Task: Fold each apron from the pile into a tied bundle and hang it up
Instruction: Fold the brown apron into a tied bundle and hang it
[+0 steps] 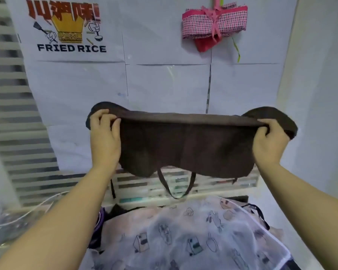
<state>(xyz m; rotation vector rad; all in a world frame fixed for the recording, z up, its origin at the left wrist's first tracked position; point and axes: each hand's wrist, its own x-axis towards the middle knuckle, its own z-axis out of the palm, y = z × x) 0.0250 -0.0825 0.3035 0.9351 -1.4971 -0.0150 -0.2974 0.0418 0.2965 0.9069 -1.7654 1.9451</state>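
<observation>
At bottom of frame, the pile [183,236] sat with a printed apron on top; what lay under it was hidden. Above it, left hand [103,137] and right hand [269,145] each pinched a top corner of the brown apron [183,145], held up doubled, straps [176,184] dangling. Likely mid-fold; the next move needed another fold, then tying. Far wall: checked bundle [213,22] hung, its hook cut off.
</observation>
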